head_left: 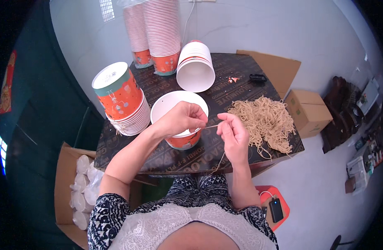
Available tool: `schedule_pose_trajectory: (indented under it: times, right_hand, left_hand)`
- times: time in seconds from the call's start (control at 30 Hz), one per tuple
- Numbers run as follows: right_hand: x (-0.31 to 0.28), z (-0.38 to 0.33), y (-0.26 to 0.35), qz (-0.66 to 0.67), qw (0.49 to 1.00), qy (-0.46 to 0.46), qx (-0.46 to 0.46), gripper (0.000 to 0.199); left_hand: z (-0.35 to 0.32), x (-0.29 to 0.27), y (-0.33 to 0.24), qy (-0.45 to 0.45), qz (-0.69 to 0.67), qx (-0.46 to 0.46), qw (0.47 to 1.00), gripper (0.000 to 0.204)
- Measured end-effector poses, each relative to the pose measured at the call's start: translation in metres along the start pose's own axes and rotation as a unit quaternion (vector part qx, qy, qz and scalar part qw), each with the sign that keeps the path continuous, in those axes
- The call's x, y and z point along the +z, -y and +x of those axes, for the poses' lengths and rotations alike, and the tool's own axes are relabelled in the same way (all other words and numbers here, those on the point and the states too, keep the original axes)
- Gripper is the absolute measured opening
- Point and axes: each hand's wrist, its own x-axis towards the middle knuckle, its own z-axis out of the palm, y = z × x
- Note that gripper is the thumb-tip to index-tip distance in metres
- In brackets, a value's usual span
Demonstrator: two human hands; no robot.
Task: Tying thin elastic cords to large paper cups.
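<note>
Pinching a tan string (212, 126) are the left hand (181, 118), over a paper tub (170, 101), and the right hand (233, 135), just right of it.

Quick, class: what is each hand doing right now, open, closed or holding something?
Left hand: closed, pinching a thin tan cord.
Right hand: closed, pinching the same cord.
</note>
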Motion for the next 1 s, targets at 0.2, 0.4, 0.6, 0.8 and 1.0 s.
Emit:
schedule_pose_trajectory:
  times: [0.2,0.4,0.6,0.8,1.0]
  right_hand:
    - [0.007,0.026,0.016,-0.066,0.979,0.098,-0.164,0.018]
    - [0.003,0.035,0.019,-0.16,0.961,0.098,-0.203,0.017]
    - [0.0,0.026,0.008,-0.262,0.951,0.018,-0.162,0.017]
    - [0.004,0.02,0.005,-0.181,0.977,0.067,-0.086,0.02]
    - [0.011,0.017,0.007,-0.177,0.979,0.062,-0.076,0.018]
  left_hand:
    - [0.0,0.005,-0.001,0.015,0.048,0.02,0.999,0.008]
    - [-0.001,0.003,0.0,0.011,0.032,0.006,0.999,0.007]
    - [-0.002,0.0,0.0,0.041,-0.034,0.014,0.998,0.004]
    - [0.001,0.0,0.006,0.04,-0.035,0.028,0.998,0.006]
    - [0.0,0.001,0.007,0.032,-0.038,0.038,0.998,0.006]
